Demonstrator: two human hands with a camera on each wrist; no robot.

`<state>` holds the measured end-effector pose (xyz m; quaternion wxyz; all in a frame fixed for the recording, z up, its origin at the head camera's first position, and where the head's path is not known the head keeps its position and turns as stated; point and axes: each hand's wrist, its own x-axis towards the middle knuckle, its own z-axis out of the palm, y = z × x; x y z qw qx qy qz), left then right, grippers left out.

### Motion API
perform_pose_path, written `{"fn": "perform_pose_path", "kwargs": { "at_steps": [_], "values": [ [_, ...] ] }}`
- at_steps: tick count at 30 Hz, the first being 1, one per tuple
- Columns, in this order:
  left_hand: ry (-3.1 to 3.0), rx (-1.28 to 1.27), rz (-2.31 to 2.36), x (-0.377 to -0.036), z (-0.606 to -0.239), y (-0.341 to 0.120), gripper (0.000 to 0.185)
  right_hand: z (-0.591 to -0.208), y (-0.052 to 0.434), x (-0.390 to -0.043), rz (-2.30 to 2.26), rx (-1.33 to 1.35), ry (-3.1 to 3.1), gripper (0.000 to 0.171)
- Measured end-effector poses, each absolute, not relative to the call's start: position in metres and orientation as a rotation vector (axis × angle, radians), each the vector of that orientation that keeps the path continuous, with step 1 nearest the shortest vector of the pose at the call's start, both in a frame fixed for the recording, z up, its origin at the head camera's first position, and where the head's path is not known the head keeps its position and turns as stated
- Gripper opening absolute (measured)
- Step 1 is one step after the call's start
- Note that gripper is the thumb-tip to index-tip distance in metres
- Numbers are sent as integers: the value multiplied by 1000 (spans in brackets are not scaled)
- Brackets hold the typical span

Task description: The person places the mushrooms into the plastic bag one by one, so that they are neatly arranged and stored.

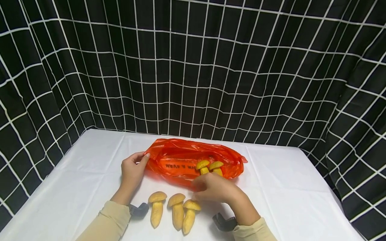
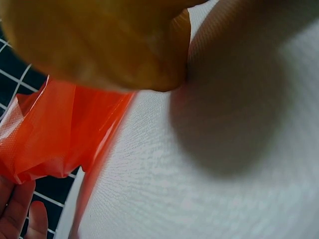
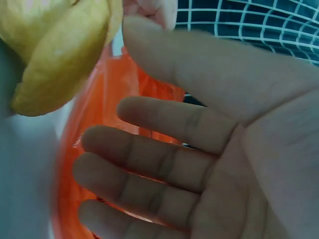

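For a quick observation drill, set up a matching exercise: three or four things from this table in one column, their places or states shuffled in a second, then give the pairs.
Things
1. left hand
2. right hand
3. three mushrooms
4. two mushrooms

Places or states
A. lying in a row on the white cloth, outside the bag
B. at the mouth of the orange bag
C. pinching the bag's left edge
D. open, fingers relaxed, just in front of the bag

Pairs: 1-C, 2-D, 3-A, 4-B

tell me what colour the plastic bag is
Orange-red, with dark lettering; the bag shows best in the head view.
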<state>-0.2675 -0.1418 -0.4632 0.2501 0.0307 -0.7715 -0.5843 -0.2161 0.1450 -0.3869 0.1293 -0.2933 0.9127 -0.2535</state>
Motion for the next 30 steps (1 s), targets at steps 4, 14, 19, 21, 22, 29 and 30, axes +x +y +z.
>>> {"fn": "perform_pose_path", "kwargs": {
  "at_steps": [4, 14, 19, 21, 22, 29, 30],
  "values": [
    [-2090, 78, -1587, -268, -463, -141, 22, -391, 144, -215, -738, -809, 2586, 41],
    [-2086, 67, -1600, -268, -465, -140, 22, -403, 139, -213, -724, -746, 2491, 38],
    [-2094, 71, -1595, -268, -464, -141, 22, -405, 133, -211, -729, -779, 2485, 24],
    [-2096, 73, -1591, -268, -464, -141, 22, -405, 131, -210, -719, -781, 2492, 23],
    [-2098, 73, -1588, -267, -464, -141, 22, -404, 131, -210, -711, -777, 2496, 22],
    [-2105, 79, -1589, -266, -463, -142, 23, -404, 131, -210, -680, -771, 2500, 22],
    [-2105, 79, -1591, -266, -463, -141, 23, -404, 131, -211, -677, -778, 2498, 22]
  ]
}}
